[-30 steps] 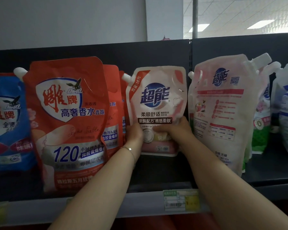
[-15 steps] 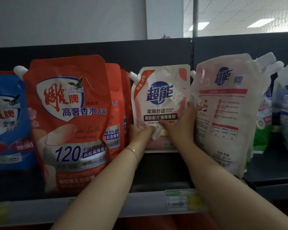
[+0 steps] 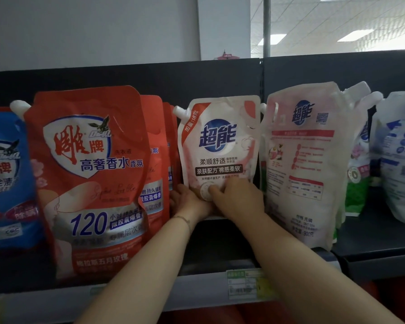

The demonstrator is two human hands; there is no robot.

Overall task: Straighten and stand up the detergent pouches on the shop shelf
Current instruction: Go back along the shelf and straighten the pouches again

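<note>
A small white-and-pink detergent pouch (image 3: 220, 141) with a blue logo stands upright at the back of the dark shelf (image 3: 222, 244). My left hand (image 3: 187, 202) cups its lower left corner. My right hand (image 3: 239, 197) lies over its lower front, fingers pressed on the round label. Left of it stands a row of red pouches, the front red pouch (image 3: 89, 178) large and close to the shelf's edge. To the right a bigger white pouch (image 3: 302, 164) stands with its back label facing me, leaning slightly.
A blue pouch (image 3: 2, 178) stands at the far left. More white, green and blue pouches (image 3: 398, 155) fill the right side. A price tag (image 3: 248, 284) sits on the shelf's front rail. The shelf's dark back panel rises behind the pouches.
The small pouch has been shifted and set straighter between the red row and the big white pouch. My right hand has dropped from its right edge to its lower front.
</note>
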